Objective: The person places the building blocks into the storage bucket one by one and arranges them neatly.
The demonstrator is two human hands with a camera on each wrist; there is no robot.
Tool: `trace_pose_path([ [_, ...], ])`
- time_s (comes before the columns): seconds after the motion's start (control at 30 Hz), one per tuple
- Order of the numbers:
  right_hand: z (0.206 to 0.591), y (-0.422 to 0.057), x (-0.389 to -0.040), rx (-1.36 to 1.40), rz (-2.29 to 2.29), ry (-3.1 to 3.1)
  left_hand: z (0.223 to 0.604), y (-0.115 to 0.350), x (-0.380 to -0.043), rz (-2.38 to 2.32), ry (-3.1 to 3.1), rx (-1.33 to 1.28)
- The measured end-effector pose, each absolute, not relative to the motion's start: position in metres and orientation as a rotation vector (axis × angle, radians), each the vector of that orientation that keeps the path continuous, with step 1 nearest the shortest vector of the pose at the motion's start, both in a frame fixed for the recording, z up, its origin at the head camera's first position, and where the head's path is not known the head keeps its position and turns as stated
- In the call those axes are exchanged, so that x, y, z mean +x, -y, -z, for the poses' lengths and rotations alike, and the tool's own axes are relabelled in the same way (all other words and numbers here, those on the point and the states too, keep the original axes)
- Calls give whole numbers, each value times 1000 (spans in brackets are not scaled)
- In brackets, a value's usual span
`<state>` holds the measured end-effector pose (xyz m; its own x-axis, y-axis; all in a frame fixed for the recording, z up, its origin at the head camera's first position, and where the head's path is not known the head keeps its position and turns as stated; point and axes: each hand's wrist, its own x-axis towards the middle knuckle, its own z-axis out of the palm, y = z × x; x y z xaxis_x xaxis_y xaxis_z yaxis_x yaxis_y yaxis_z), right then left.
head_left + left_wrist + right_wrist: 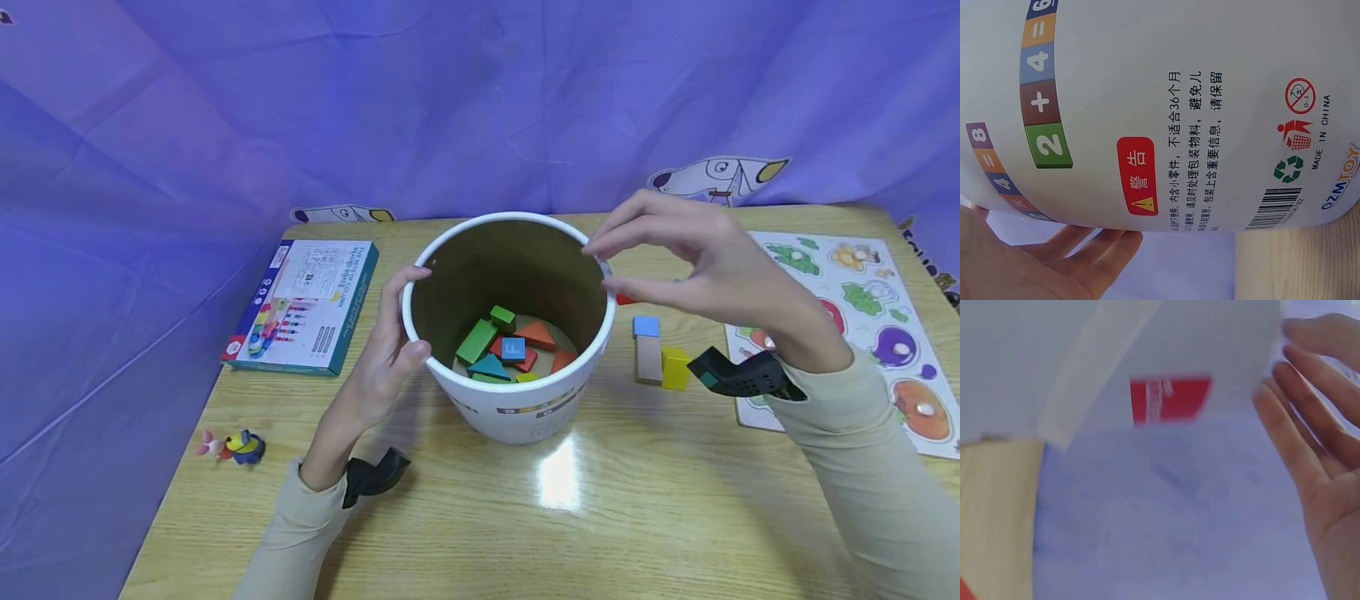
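Note:
A white bucket (517, 408) stands on the wooden table, with a printed outside wall that fills much of the left wrist view. Inside it lie several coloured blocks, among them a green block (477, 342) and a blue block marked F (513, 348). My left hand (382, 358) grips the bucket's left rim, its thumb hooked over the edge; other fingers lie along the outer wall in the left wrist view. At the right rim is my right hand (690, 254), fingers extended and thumb apart. Its fingertips are at or very near the rim; contact is unclear.
Right of the bucket lie a blue block (646, 326), a plain wooden block (648, 360) and a yellow block (675, 368). A vegetable puzzle board (862, 292) is at far right. On the left are a flat toy box (303, 304) and small figurines (244, 447).

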<state>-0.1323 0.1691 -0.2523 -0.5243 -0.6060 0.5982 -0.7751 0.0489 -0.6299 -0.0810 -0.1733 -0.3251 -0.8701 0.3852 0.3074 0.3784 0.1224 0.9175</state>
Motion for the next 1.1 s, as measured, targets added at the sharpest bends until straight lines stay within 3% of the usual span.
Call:
trace_pose_path([
  [0.2,271,-211,-128,1227,-1759,2082,325,173,-81,-1922,-2353,802],
  [0.47,341,-256,-121,1092,-986,2710,325,172,-80,-1923,-2364,799],
  [0.7,380,-254,-112,1000,-950,2924,324,172,-80,-1930,-2359,812],
  [1.1,386,-238,-117,837,-899,2990,324,170,-80,-1927,-2365,801],
])
